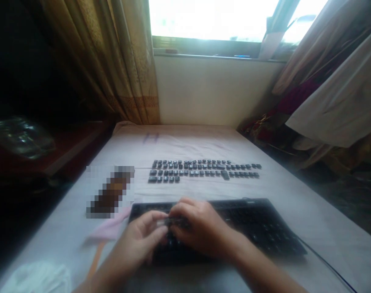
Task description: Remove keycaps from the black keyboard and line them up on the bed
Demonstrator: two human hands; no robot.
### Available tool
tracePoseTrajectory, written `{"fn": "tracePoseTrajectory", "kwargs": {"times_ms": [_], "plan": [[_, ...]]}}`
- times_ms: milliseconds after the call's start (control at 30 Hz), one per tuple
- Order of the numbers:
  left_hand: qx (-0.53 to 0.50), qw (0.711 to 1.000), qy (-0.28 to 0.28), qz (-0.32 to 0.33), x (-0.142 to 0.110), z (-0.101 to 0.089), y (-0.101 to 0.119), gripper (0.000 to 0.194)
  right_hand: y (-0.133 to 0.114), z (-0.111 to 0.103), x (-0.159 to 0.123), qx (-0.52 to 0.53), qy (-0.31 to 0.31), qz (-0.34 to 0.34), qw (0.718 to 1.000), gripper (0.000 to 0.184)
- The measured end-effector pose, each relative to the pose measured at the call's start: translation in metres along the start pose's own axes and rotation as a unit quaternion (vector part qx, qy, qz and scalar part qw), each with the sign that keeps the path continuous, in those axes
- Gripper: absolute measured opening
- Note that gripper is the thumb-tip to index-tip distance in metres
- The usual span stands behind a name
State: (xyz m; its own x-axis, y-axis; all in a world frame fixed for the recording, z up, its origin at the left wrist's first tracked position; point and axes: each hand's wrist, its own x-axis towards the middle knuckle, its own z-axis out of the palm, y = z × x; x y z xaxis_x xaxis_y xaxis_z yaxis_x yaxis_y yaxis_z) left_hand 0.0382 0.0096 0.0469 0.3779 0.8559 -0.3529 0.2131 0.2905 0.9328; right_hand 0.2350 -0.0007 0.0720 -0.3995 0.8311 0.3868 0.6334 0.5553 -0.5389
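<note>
Black keyboard (258, 228) on pale cloth (203, 142), near side. Left hand (144, 236) and right hand (200, 221) meet over its left half, fingers curled inward; blurred, cannot tell whether they grip anything. Loose keycaps (191, 173) in rows, farther off.

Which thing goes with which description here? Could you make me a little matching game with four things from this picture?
Things:
1. Keyboard
2. Loose keycaps
3. Curtain
4. Cable

Descriptions:
A. Hanging, gold-brown
B. Running toward the picture's lower right corner
C. Under the left hand and right hand
D. Laid out in rows

Right pairs: 1-C, 2-D, 3-A, 4-B.
</note>
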Motion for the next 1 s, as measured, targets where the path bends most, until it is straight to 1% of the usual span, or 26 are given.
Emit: {"fn": "tracePoseTrajectory", "kwargs": {"times_ms": [67, 100, 133, 167, 233, 300, 367, 400, 467, 667, 800, 867, 1000], "plan": [[0.036, 0.999, 0.008, 0.039, 0.001, -0.004, -0.005, 0.054, 0.007, -0.006, 0.004, 0.011, 0.01, 0.025, 1.0, 0.012], [0.071, 0.994, 0.026, 0.072, 0.001, -0.007, -0.007, 0.05, 0.012, -0.01, 0.007, 0.01, 0.018, 0.049, 0.999, 0.012], [0.119, 0.984, 0.053, 0.12, 0.001, -0.01, -0.009, 0.044, 0.019, -0.014, 0.011, 0.0, 0.023, 0.082, 0.996, 0.012], [0.171, 0.966, 0.081, 0.174, 0.001, -0.013, -0.01, 0.037, 0.027, -0.018, 0.016, -0.019, 0.024, 0.121, 0.992, 0.013], [0.268, 0.915, 0.121, 0.277, 0.003, -0.02, -0.012, 0.027, 0.045, -0.023, 0.026, -0.072, 0.0, 0.201, 0.977, 0.015], [0.335, 0.866, 0.14, 0.344, 0.007, -0.026, -0.014, 0.024, 0.063, -0.024, 0.037, -0.096, -0.017, 0.227, 0.969, 0.014], [0.376, 0.833, 0.156, 0.376, 0.011, -0.031, -0.017, 0.025, 0.079, -0.02, 0.047, -0.11, -0.029, 0.237, 0.965, 0.015], [0.389, 0.822, 0.164, 0.383, 0.014, -0.033, -0.018, 0.026, 0.085, -0.017, 0.051, -0.117, -0.036, 0.241, 0.963, 0.016], [0.406, 0.809, 0.174, 0.388, 0.018, -0.036, -0.021, 0.027, 0.095, -0.011, 0.057, -0.131, -0.05, 0.249, 0.958, 0.018], [0.421, 0.805, 0.166, 0.384, 0.023, -0.04, -0.027, 0.026, 0.108, -0.001, 0.064, -0.164, -0.08, 0.257, 0.949, 0.021], [0.448, 0.799, 0.154, 0.371, 0.02, -0.039, -0.029, 0.033, 0.109, -0.002, 0.063, -0.169, -0.09, 0.253, 0.948, 0.023], [0.48, 0.795, 0.128, 0.35, 0.016, -0.037, -0.03, 0.045, 0.108, -0.003, 0.063, -0.166, -0.088, 0.249, 0.95, 0.024], [0.54, 0.785, 0.037, 0.301, 0.008, -0.03, -0.034, 0.091, 0.103, -0.006, 0.062, -0.151, -0.077, 0.241, 0.956, 0.026]]}}
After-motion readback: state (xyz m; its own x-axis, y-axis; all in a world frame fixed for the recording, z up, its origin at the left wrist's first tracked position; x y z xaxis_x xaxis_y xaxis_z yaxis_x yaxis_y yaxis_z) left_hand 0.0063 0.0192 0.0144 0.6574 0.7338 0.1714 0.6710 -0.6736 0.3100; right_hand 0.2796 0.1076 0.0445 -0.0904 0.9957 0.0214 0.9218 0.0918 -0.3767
